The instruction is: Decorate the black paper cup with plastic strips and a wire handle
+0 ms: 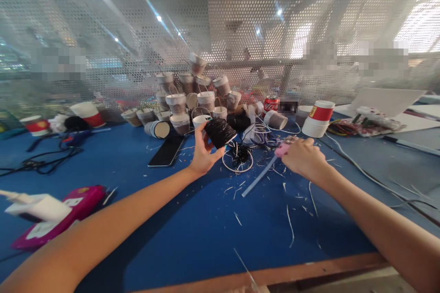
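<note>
My left hand (202,153) is closed around a paper cup (220,132) wrapped in black cord, tilted on its side above the table. My right hand (305,158) is closed on a pink glue gun (282,149), most of which the fingers hide. A translucent glue stick (259,176) sticks out of it toward the lower left. Under the cup lie a tangle of black cord (240,153) and a white ring (237,170). Purple and white cords (261,132) are heaped between my hands.
Several small wrapped buckets (176,104) are stacked at the back. A black phone (167,151) lies left of centre. A red can (271,104) and stacked paper cups (318,119) stand at back right. A magenta power strip (85,201) is at left. White scraps (290,224) litter the blue table (206,238).
</note>
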Tool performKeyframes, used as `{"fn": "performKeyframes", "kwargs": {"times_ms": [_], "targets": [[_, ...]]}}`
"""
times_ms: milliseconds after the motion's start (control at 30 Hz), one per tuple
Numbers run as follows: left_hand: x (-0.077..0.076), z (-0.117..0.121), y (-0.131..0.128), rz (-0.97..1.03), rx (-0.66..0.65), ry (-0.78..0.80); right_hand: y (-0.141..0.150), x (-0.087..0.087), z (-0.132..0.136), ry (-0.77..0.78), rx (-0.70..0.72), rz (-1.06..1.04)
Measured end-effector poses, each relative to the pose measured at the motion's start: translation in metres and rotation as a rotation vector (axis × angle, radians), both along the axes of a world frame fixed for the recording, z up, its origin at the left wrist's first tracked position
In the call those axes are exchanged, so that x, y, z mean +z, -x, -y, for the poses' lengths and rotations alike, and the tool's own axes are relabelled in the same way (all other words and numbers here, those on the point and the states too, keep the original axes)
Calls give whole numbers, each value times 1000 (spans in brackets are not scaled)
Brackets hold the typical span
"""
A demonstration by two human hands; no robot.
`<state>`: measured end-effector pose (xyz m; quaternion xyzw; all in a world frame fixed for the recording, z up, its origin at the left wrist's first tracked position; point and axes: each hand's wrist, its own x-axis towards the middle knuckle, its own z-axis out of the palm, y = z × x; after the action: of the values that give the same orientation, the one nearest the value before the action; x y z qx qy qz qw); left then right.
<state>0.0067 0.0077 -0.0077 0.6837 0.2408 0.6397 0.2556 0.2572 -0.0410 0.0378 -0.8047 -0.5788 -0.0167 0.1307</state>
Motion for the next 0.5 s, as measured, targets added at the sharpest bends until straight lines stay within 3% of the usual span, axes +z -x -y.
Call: {"fn": "performKeyframes", "kwargs": {"times_ms": [100, 200, 333, 433, 500], "targets": [[0, 1, 0, -1, -14, -5, 10, -1, 6, -253, 128, 58], [0, 2, -1, -29, -26, 0, 24, -3, 11, -429, 443, -150], [0, 4, -2, -48, -28, -7, 41, -12, 11, -288, 861, -772], [0, 4, -1, -56, -25, 2, 50, -21, 6, -119, 977, -1215], [1, 4, -1, -66, -22, 11, 52, -24, 3, -15, 991, -1353]]}}
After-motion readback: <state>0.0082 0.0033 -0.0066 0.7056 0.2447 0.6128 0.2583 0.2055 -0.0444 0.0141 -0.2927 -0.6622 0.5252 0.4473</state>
